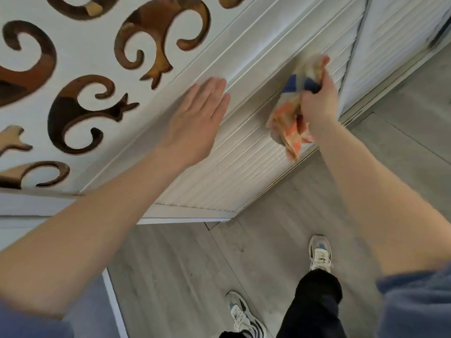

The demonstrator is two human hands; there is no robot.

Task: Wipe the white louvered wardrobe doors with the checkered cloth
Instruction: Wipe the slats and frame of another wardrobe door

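Note:
The white louvered wardrobe door point(227, 176) runs diagonally from lower left to upper right. My right hand point(317, 101) is shut on the bunched checkered cloth point(290, 118), orange, cream and blue, pressed against the slats. The cloth's loose end hangs below my fist. My left hand point(195, 120) lies flat with fingers together on the door's white frame, left of the cloth. A second louvered door point(390, 45) stands farther right.
A white panel with brown scroll cut-outs point(80, 76) adjoins the door at left. Grey wood-look flooring point(185, 269) lies below. My feet in white sneakers point(319, 252) stand near the door's base, with dark trousers above them.

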